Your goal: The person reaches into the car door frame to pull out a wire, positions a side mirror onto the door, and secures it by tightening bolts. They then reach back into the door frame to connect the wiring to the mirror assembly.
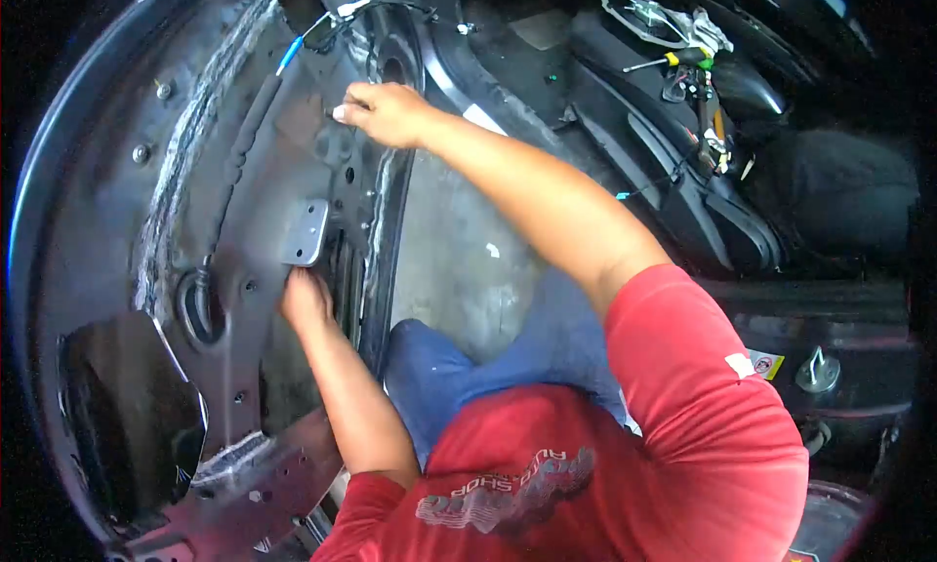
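Note:
The stripped inner side of a dark car door (278, 172) stands in front of me on the left. My left hand (305, 297) is at an opening in it, just below a grey metal bracket with holes (308, 232); its fingers are hidden. Higher up, my right hand (386, 113) is closed in a pinch near the door's edge. A small whitish spot shows at its fingertips, too small to name. A black wrapped cable (239, 157) with a blue section (291, 53) runs down the panel, left of both hands.
A screwdriver with a yellow and black handle (689, 57) lies with other parts on the car's interior trim at right. A round speaker-like frame (644, 18) is beside it. A metal striker loop (818, 369) sticks out of the body at lower right. Grey floor (454, 240) shows between door and car.

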